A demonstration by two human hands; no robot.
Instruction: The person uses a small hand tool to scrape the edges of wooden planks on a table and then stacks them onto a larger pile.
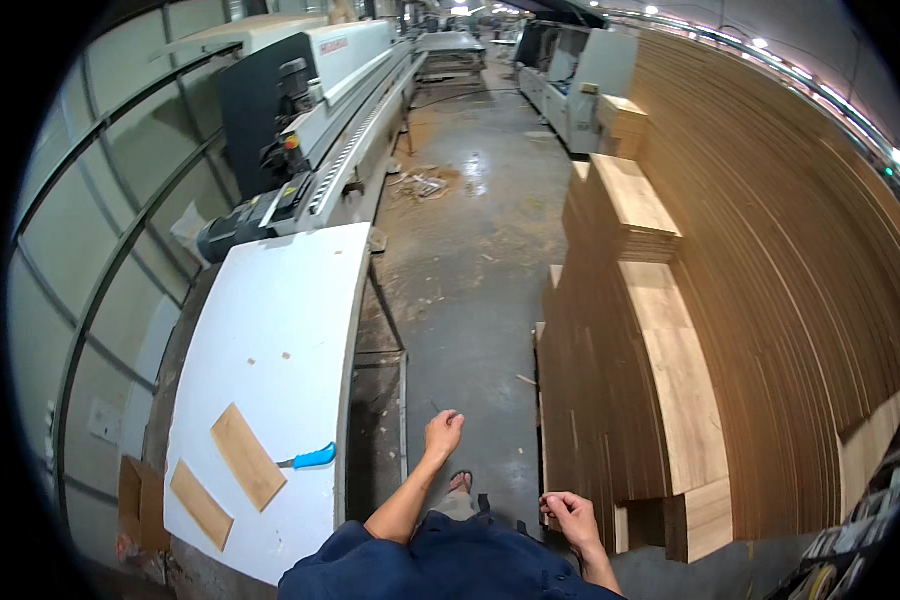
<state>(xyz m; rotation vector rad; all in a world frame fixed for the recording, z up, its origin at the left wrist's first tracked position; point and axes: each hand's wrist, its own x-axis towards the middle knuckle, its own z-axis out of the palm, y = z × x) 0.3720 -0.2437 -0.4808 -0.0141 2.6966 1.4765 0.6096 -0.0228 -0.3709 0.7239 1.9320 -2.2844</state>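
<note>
My left hand [443,434] hangs over the floor walkway, right of the white-topped table [300,300]. Its fingers are curled closed; a thin dark sliver shows by the fingertips, too small to name. Lower down, my right hand [573,518] is beside the near end of the stacked brown boards [610,420], with thumb and fingers drawn together. Whether anything is pinched there is hidden. On the table lies a blue-handled knife [315,456], its blade end by a wood-coloured strip [248,457]. A shorter strip [202,505] lies nearer the table's left edge.
A long edge-working machine [320,150] stands beyond the table. High board stacks [770,280] line the right side, with lower wood-faced piles [675,380] before them. Between runs the grey floor [470,280], with sawdust and scraps [420,184]. A cardboard box [142,505] sits at lower left.
</note>
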